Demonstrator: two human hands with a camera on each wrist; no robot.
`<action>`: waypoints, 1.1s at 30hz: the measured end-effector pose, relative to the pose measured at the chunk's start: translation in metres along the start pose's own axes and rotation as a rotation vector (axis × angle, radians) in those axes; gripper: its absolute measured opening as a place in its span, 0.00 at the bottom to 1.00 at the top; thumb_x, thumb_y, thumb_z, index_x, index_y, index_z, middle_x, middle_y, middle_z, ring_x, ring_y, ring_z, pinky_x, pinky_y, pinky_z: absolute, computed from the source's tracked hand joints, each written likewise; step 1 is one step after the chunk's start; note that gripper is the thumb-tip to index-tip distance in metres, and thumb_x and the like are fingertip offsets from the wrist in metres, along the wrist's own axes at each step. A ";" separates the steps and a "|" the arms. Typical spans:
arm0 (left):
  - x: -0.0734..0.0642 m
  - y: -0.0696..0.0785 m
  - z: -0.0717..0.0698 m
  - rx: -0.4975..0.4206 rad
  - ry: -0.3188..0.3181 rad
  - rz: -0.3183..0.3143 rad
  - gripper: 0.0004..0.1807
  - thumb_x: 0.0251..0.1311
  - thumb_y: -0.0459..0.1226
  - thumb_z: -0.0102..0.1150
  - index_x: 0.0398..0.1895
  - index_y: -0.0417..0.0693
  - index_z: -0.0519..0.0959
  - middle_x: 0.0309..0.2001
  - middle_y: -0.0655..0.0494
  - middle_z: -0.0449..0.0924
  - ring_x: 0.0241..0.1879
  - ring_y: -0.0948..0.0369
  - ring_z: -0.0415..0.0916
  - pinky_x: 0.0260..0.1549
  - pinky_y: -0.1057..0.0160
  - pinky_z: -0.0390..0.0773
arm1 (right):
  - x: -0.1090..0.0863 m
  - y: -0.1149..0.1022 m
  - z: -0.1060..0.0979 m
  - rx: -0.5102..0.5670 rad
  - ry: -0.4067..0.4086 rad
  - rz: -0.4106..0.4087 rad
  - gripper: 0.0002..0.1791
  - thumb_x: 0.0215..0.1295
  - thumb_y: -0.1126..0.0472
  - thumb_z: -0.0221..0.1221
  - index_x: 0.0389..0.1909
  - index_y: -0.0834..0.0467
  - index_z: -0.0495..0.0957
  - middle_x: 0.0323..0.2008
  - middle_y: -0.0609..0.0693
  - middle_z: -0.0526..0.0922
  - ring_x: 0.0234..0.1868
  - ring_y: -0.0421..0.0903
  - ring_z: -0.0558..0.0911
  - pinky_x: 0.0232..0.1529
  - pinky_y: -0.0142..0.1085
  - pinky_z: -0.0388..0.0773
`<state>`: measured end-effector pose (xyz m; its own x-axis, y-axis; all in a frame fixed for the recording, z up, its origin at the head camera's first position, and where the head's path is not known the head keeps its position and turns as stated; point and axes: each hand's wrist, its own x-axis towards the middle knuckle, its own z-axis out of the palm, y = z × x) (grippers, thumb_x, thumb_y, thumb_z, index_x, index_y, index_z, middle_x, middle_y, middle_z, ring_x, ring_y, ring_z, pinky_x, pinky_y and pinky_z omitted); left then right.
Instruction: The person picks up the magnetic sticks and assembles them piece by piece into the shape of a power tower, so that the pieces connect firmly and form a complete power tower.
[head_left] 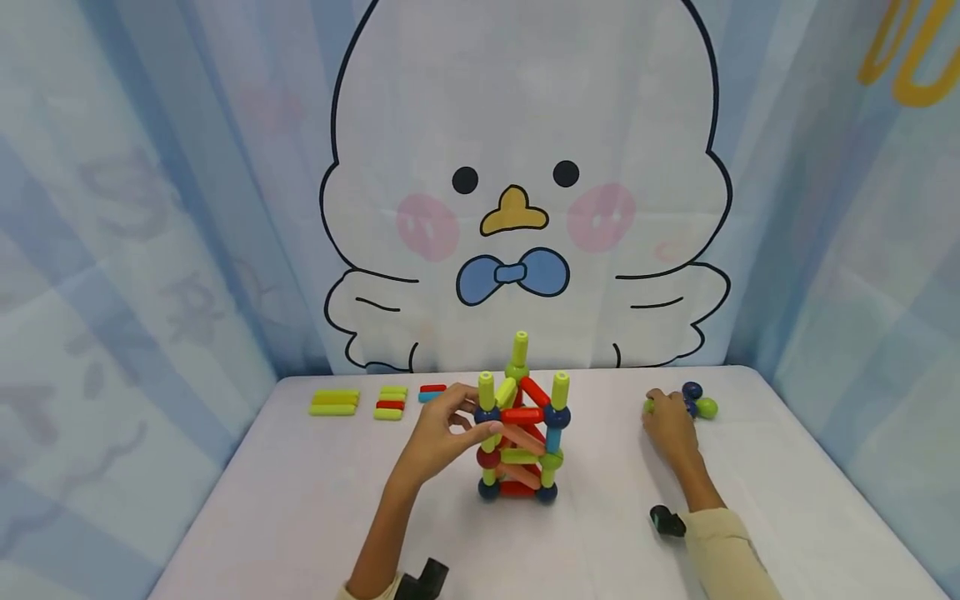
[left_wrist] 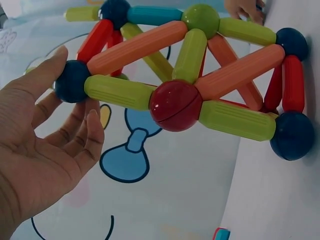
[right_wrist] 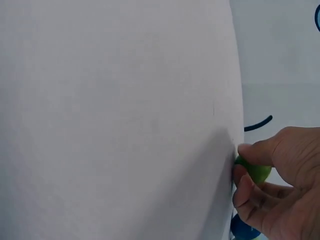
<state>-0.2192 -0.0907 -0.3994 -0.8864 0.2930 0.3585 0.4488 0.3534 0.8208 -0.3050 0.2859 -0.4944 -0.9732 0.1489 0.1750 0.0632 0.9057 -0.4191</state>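
Note:
A tower of magnetic rods and balls [head_left: 522, 416] stands upright mid-table, with yellow-green rods pointing up from its top balls. My left hand [head_left: 442, 437] holds the tower's upper left corner. In the left wrist view its thumb and fingers are around a dark blue ball [left_wrist: 71, 82], where rods meet. At the right, my right hand [head_left: 670, 425] is over a small group of loose balls. The right wrist view shows its thumb and fingers pinching a green ball [right_wrist: 259, 171] close to the tabletop. Beside that hand lie a dark blue ball [head_left: 692, 389] and another green ball [head_left: 707, 407].
Left of the tower, at the back of the white table [head_left: 315, 500], lie yellow-green rods [head_left: 334, 409], a mixed row of short rods [head_left: 390, 405], and red and blue rods [head_left: 432, 388]. A printed curtain [head_left: 517, 100] hangs behind.

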 end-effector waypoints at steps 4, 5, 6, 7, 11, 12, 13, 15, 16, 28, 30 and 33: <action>0.000 0.000 0.000 -0.002 0.001 -0.001 0.22 0.57 0.44 0.69 0.53 0.50 0.77 0.45 0.56 0.80 0.46 0.60 0.77 0.45 0.60 0.82 | -0.004 -0.006 0.002 0.034 -0.031 -0.017 0.22 0.64 0.65 0.60 0.56 0.71 0.72 0.46 0.72 0.76 0.44 0.63 0.78 0.47 0.56 0.76; 0.000 0.001 -0.001 -0.001 -0.002 0.000 0.22 0.57 0.44 0.69 0.54 0.50 0.77 0.45 0.56 0.80 0.46 0.60 0.77 0.45 0.60 0.82 | -0.005 -0.008 0.003 0.052 -0.030 -0.023 0.21 0.64 0.64 0.61 0.55 0.71 0.72 0.45 0.71 0.77 0.44 0.62 0.78 0.46 0.55 0.76; 0.000 0.002 -0.001 0.000 -0.005 0.001 0.23 0.57 0.44 0.69 0.54 0.50 0.77 0.45 0.56 0.80 0.46 0.60 0.77 0.45 0.60 0.82 | -0.005 -0.010 0.003 0.071 -0.027 -0.028 0.21 0.64 0.63 0.61 0.55 0.71 0.73 0.44 0.71 0.77 0.44 0.61 0.78 0.47 0.55 0.76; 0.001 0.002 -0.002 0.003 -0.009 0.001 0.23 0.57 0.44 0.69 0.54 0.50 0.77 0.45 0.56 0.80 0.46 0.60 0.77 0.45 0.61 0.82 | -0.005 -0.012 0.003 0.093 -0.027 -0.029 0.21 0.65 0.63 0.61 0.55 0.71 0.72 0.44 0.70 0.78 0.44 0.61 0.77 0.47 0.55 0.76; 0.001 0.003 -0.003 0.011 -0.025 -0.001 0.24 0.57 0.44 0.69 0.55 0.50 0.76 0.44 0.56 0.81 0.45 0.61 0.77 0.44 0.64 0.81 | -0.004 -0.020 0.001 0.230 -0.019 -0.046 0.21 0.66 0.61 0.60 0.56 0.67 0.72 0.49 0.71 0.77 0.44 0.60 0.79 0.46 0.50 0.79; 0.001 0.003 -0.003 0.014 -0.029 -0.002 0.24 0.57 0.44 0.69 0.55 0.50 0.76 0.44 0.56 0.81 0.45 0.61 0.76 0.44 0.65 0.81 | -0.003 -0.023 0.000 0.269 -0.019 -0.048 0.21 0.66 0.61 0.60 0.57 0.66 0.72 0.51 0.71 0.77 0.44 0.59 0.80 0.44 0.47 0.80; 0.001 0.003 -0.003 0.014 -0.032 -0.001 0.24 0.57 0.44 0.69 0.56 0.50 0.76 0.44 0.56 0.81 0.45 0.61 0.76 0.44 0.65 0.80 | -0.003 -0.026 -0.002 0.317 -0.019 -0.052 0.22 0.66 0.61 0.61 0.58 0.65 0.72 0.53 0.71 0.76 0.44 0.58 0.81 0.41 0.43 0.81; 0.001 0.002 -0.003 0.015 -0.034 0.002 0.23 0.57 0.44 0.68 0.55 0.50 0.75 0.44 0.56 0.81 0.45 0.61 0.76 0.44 0.65 0.80 | -0.002 -0.033 -0.007 0.418 -0.020 -0.061 0.22 0.66 0.61 0.61 0.59 0.64 0.71 0.56 0.70 0.75 0.43 0.58 0.82 0.37 0.36 0.82; 0.001 0.002 -0.003 0.015 -0.035 0.003 0.23 0.57 0.44 0.68 0.55 0.50 0.75 0.44 0.56 0.81 0.45 0.61 0.76 0.44 0.65 0.80 | -0.001 -0.037 -0.010 0.462 -0.025 -0.063 0.23 0.67 0.61 0.60 0.61 0.63 0.70 0.57 0.69 0.74 0.45 0.58 0.82 0.36 0.32 0.81; 0.000 0.003 -0.004 0.031 -0.044 -0.001 0.23 0.58 0.45 0.68 0.55 0.50 0.76 0.44 0.56 0.82 0.45 0.61 0.76 0.44 0.66 0.80 | -0.002 -0.119 -0.068 0.863 -0.014 -0.416 0.25 0.67 0.58 0.61 0.61 0.62 0.69 0.46 0.57 0.79 0.35 0.45 0.83 0.37 0.26 0.80; 0.000 0.004 -0.005 0.029 -0.045 -0.007 0.23 0.58 0.45 0.68 0.55 0.50 0.76 0.44 0.56 0.81 0.45 0.61 0.76 0.44 0.66 0.80 | -0.002 -0.134 -0.076 0.900 -0.024 -0.489 0.23 0.67 0.60 0.61 0.60 0.64 0.70 0.45 0.53 0.80 0.34 0.42 0.83 0.38 0.25 0.80; -0.001 0.003 -0.004 0.022 -0.049 -0.010 0.23 0.58 0.45 0.68 0.56 0.50 0.75 0.44 0.56 0.81 0.45 0.61 0.76 0.44 0.66 0.80 | -0.002 -0.155 -0.086 0.929 -0.047 -0.575 0.21 0.66 0.64 0.61 0.58 0.64 0.72 0.44 0.48 0.80 0.34 0.41 0.82 0.40 0.26 0.80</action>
<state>-0.2178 -0.0936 -0.3954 -0.8843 0.3326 0.3276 0.4429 0.3762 0.8138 -0.2943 0.1797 -0.3534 -0.8128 -0.2340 0.5335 -0.5754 0.1794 -0.7980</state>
